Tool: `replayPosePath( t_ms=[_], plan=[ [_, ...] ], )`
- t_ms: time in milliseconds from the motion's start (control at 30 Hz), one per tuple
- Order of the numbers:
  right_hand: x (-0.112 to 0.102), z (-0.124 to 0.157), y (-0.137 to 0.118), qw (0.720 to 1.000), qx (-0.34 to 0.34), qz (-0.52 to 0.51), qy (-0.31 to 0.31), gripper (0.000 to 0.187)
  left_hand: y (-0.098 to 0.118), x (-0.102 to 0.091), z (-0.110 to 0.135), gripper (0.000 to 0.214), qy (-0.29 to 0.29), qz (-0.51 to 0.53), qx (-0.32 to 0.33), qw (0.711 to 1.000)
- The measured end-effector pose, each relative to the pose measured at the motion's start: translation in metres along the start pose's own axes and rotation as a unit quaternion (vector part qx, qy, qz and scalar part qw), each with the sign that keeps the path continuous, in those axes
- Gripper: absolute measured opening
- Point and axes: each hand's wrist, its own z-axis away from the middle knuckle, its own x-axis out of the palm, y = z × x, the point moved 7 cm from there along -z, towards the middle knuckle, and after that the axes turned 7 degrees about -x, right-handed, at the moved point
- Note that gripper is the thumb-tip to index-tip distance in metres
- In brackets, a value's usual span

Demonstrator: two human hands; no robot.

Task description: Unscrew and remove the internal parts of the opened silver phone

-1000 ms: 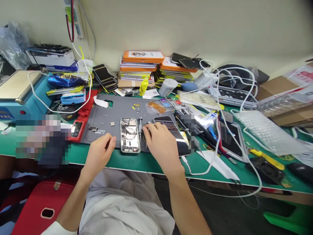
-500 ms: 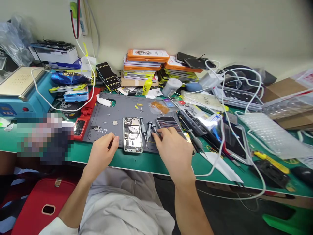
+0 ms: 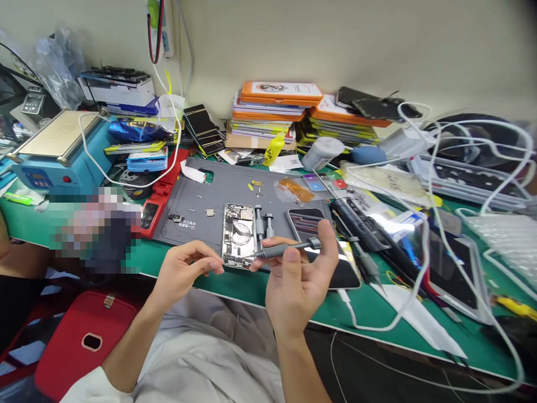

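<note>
My right hand (image 3: 297, 280) is raised above the bench edge and holds a grey precision screwdriver (image 3: 285, 249) level, its tip pointing left. My left hand (image 3: 187, 268) hovers just left of that tip with thumb and fingers pinched together; what they pinch is too small to make out. Behind both hands an opened phone (image 3: 239, 235) with exposed internals lies on the grey work mat (image 3: 201, 196). Two more screwdrivers (image 3: 263, 221) lie right of the phone. A dark phone screen (image 3: 323, 246) lies partly behind my right hand.
Stacked orange and yellow boxes (image 3: 277, 109) line the wall. A blue heating machine (image 3: 54, 151) sits at far left and a red tool (image 3: 157, 196) beside the mat. White cables (image 3: 419, 235), tools and phones clutter the right side of the green bench (image 3: 235, 282). A blurred patch lies at left.
My right hand picked a screwdriver off the mat and lifted it toward me, turning it level. My left hand rose off the bench to meet its tip. The view shifted left.
</note>
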Motion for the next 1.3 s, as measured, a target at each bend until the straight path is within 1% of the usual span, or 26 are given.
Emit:
replayPosePath(
  t_ms=[67, 133, 267, 400, 567, 700, 867, 1167, 1300],
  plan=[
    [0.001, 0.005, 0.001, 1.000, -0.001, -0.016, -0.007, 0.050, -0.002, 0.005, 0.002, 0.032, 0.005, 0.021, -0.018, 1.000],
    [-0.001, 0.007, 0.000, 1.000, -0.007, -0.024, -0.016, 0.047, -0.002, 0.011, 0.004, 0.022, 0.006, 0.020, -0.016, 1.000],
    [-0.005, 0.010, -0.001, 0.999, -0.006, -0.028, -0.023, 0.046, 0.005, 0.018, 0.008, 0.012, 0.006, -0.039, 0.035, 0.999],
    [-0.003, 0.012, -0.002, 0.999, -0.005, -0.031, -0.037, 0.044, 0.008, 0.017, 0.012, 0.011, 0.010, -0.071, 0.071, 0.995],
    [-0.001, 0.012, -0.004, 0.998, -0.011, -0.025, -0.056, 0.046, 0.009, 0.019, 0.012, 0.014, -0.007, -0.088, 0.084, 0.993],
    [-0.001, 0.012, -0.004, 0.998, -0.006, -0.026, -0.058, 0.046, 0.010, 0.020, 0.011, 0.010, -0.003, -0.100, 0.080, 0.992],
    [-0.002, 0.013, -0.004, 0.999, 0.010, -0.018, -0.046, 0.044, 0.009, 0.018, 0.010, 0.012, 0.014, -0.142, 0.059, 0.988],
    [-0.002, 0.012, -0.002, 0.998, 0.015, -0.020, -0.056, 0.044, 0.009, 0.015, 0.012, 0.012, 0.022, -0.159, 0.070, 0.985],
    [-0.002, 0.012, 0.000, 0.997, 0.036, -0.006, -0.063, 0.045, 0.010, 0.014, 0.011, 0.015, 0.010, -0.159, 0.075, 0.984]
  ],
)
